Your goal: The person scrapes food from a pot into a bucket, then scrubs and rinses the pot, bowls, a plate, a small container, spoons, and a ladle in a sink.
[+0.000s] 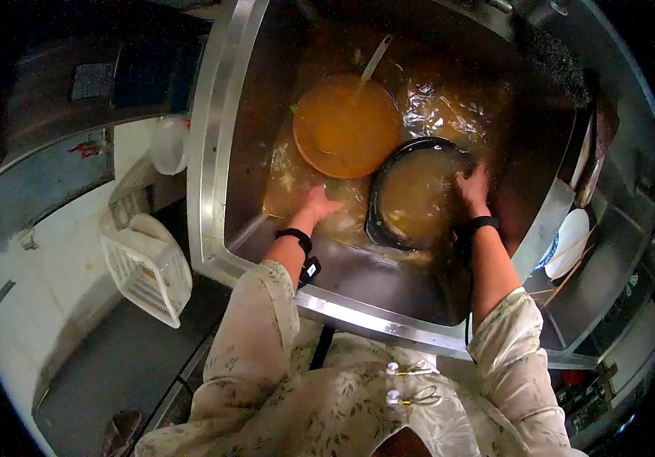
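Observation:
I stand at a deep steel sink point(221, 137) full of murky brown water. My left hand point(317, 204) reaches into the water just left of a black pan point(379, 186); whether it holds anything I cannot tell. My right hand point(473, 188) rests on the pan's right rim, fingers spread over the edge. The pan is filled with the same brown water. Behind it an orange round plate point(346, 126) lies in the water with a pale utensil handle point(375, 62) sticking up from it. Both wrists wear black bands.
A white plastic basket point(147, 266) sits on the floor to the left, below a white lid-like object point(169, 145). On the right counter are a white dish point(571, 240) and thin wooden sticks point(567, 278). A dark tool point(604, 148) leans at the sink's right edge.

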Available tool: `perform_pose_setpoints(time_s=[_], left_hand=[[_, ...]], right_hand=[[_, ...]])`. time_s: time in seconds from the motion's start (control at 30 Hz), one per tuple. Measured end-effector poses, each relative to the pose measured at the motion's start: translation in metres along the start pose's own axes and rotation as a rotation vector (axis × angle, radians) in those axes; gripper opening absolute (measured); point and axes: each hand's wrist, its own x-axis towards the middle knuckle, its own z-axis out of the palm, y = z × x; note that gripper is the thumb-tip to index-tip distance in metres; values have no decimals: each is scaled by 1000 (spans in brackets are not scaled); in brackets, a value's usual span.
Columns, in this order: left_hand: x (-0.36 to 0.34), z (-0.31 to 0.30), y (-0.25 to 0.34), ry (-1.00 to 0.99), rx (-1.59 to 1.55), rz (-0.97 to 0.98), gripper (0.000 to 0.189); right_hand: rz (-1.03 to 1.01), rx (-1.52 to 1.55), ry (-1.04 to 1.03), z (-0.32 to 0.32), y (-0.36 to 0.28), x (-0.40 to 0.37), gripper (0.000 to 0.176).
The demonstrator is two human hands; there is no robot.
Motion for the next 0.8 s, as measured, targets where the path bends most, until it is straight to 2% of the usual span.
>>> perform_pose_setpoints(time_s=[0.03, 0.07, 0.1, 0.13, 0.17, 0.2, 0.27, 0.33, 0.37, 0.4, 0.43, 0.47, 0.5, 0.53, 0.6, 0.63, 0.67, 0.7, 0.77, 0.8], left_hand=[[15, 14, -5, -4, -2, 3, 67], [29, 29, -8, -29, -122, -14, 64], [34, 47, -10, -69, -247, -46, 60], [35, 47, -7, -89, -244, -43, 60], [36, 45, -9, -22, -222, -62, 57], [31, 43, -6, 48, -201, -77, 55], [7, 19, 13, 54, -202, -79, 52], [-5, 5, 26, 84, -200, -74, 50], [-11, 4, 29, 185, -222, 17, 52], [-17, 4, 30, 284, -241, 107, 56], [-24, 5, 31, 281, -238, 116, 56], [-30, 4, 34, 250, -282, 163, 61], [-36, 2, 39, 216, -325, 207, 66], [-63, -23, 68, -23, -147, 162, 67], [-52, 20, 56, -50, -257, 225, 65], [-61, 18, 65, -74, -370, 277, 65], [-65, 12, 71, -240, -468, 92, 64], [-55, 26, 65, -251, -474, 99, 64], [-17, 64, 47, -322, -616, 11, 57], [-24, 53, 60, -285, -474, -32, 50]], right_hand=[[-93, 1, 123, 3, 5, 1, 67], [-87, -7, 121, 5, 10, 6, 67], [38, -2, -88, 2, 14, 12, 67], [174, 9, -281, -3, 15, 16, 67], [197, -4, -286, -3, 17, 14, 67], [135, 17, -246, -6, 11, 10, 63], [74, 33, -198, -1, 20, 9, 59], [-136, 16, 52, 16, 32, 10, 49], [-133, 15, 59, 14, 33, 13, 49], [-52, 19, -66, 6, 23, 11, 46], [32, 25, -189, -4, 11, 6, 43], [62, 3, -250, -17, -5, 4, 41], [-27, 53, -88, -4, 1, 1, 34], [-46, -16, -115, -8, -5, 1, 31], [-62, -89, -137, -15, -21, -12, 28], [-5, -40, -111, -18, -27, -19, 34], [52, 5, -82, -25, -30, -29, 39], [58, -8, -79, -31, -23, -39, 39], [1, -345, -579, -38, -6, -60, 35], [-127, -331, -642, -45, -1, -82, 35]])
